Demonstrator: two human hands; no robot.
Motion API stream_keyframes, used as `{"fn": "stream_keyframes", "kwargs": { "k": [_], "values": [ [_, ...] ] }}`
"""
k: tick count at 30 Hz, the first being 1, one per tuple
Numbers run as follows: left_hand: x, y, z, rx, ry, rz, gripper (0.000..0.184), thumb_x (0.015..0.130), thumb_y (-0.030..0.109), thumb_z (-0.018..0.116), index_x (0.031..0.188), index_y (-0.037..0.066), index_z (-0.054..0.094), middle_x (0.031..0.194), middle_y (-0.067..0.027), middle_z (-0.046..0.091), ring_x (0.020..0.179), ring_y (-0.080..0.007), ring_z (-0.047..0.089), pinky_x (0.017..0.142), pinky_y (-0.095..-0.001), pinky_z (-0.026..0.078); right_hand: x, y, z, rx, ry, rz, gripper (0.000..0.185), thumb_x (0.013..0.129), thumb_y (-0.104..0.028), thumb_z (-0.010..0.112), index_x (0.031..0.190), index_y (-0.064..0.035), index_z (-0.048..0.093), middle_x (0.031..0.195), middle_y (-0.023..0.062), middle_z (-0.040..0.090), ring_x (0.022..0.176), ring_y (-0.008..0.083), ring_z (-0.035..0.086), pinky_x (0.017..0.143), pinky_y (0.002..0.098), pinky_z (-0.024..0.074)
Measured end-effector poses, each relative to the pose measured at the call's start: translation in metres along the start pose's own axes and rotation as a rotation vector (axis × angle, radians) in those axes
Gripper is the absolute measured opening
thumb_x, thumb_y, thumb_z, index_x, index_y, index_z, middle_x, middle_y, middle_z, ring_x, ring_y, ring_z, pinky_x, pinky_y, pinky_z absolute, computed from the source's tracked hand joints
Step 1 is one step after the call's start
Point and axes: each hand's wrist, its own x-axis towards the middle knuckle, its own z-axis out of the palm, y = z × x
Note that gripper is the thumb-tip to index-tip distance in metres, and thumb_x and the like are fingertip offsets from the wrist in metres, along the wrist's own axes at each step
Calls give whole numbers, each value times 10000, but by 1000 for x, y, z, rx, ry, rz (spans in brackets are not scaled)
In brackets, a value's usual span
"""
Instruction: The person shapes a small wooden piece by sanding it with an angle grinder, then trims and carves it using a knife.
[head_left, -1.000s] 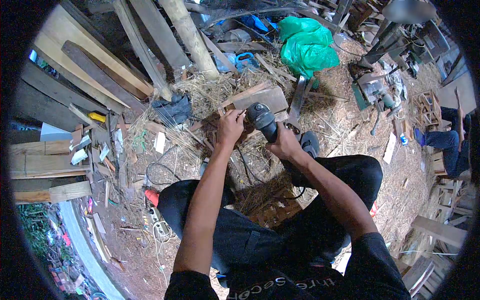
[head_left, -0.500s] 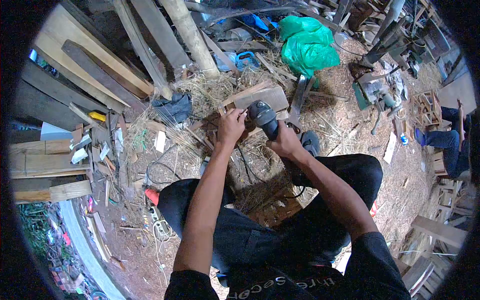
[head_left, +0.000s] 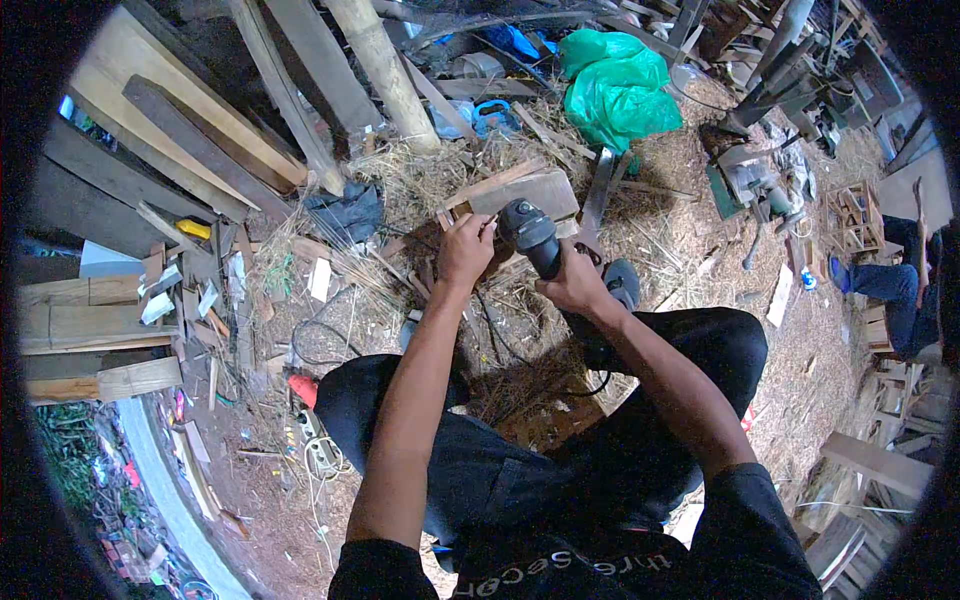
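Note:
My right hand (head_left: 575, 282) is wrapped around the body of a dark grey angle grinder (head_left: 530, 232), its rounded head pointing up and to the left. Close to that head, my left hand (head_left: 466, 248) is closed in a pinch, thumb and fingers pressed together. A small pale bit shows at the fingertips, too small to name. Just beyond both hands lies a wooden block (head_left: 540, 192) with a thinner strip of wood along its far side. The disc side of the grinder is hidden from me.
A green plastic bag (head_left: 620, 95) sits beyond the block. Boards (head_left: 190, 110) lean at the left, and a power strip (head_left: 318, 450) lies by my left knee. Wood shavings cover the ground. At the right, another person's leg (head_left: 890, 285) shows near a small wooden frame (head_left: 855, 215).
The view has shifted very slightly. Both hands stay almost in the same place, with the grinder still in my right hand and my left fingers still pinched.

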Motion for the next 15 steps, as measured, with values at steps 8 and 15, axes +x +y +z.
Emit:
{"fn": "stream_keyframes", "kwargs": {
  "k": [8,15],
  "values": [
    [0,-1,-2,1,-15,-6,162,839,137,679,917,-4,686,909,-188,681,851,-372,657,763,-434,527,4,-11,-11,-48,54,86,681,683,-323,786,1143,57,457,986,303,639,943,479,617,817,517,499],
    [-1,10,-8,30,-11,-37,163,839,146,671,929,11,683,919,-180,672,850,-380,648,757,-445,523,3,-18,-4,-18,37,35,660,675,-312,787,1113,62,466,983,313,639,942,484,618,830,507,503]
  ]
}}
